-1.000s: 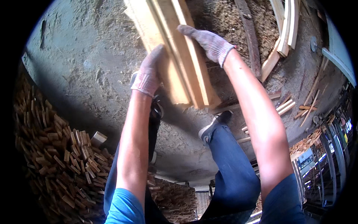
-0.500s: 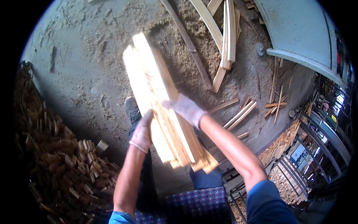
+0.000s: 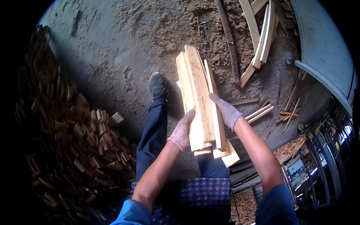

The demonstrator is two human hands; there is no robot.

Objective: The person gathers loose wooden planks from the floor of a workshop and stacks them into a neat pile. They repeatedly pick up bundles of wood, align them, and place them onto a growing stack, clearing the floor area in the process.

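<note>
A bundle of pale wooden boards [image 3: 198, 90] is held out in front of my body, its long sides pointing away from me. My left hand [image 3: 182, 131], in a light knitted glove, grips the bundle's left side near its close end, thumb on top. On the right side my gloved right hand [image 3: 225, 110] clasps the outer board, with the thumb side uppermost. The boards' near ends are uneven, and one thin board [image 3: 231, 153] sticks out at the lower right. The fingers beneath the bundle are hidden.
A large heap of short wood pieces [image 3: 75, 138] fills the left side. Long planks [image 3: 262, 37] and a dark pole [image 3: 228, 41] lie on the dusty floor ahead. Thin strips [image 3: 260, 113] lie at right, near a grey metal panel [image 3: 322, 41]. My shoe [image 3: 157, 84] shows beyond the apron.
My view has turned left, so the scene sits further right. The bundle is now more upright in view and less glaring, and a gap shows between its right-hand boards. Both hands still hold it.
</note>
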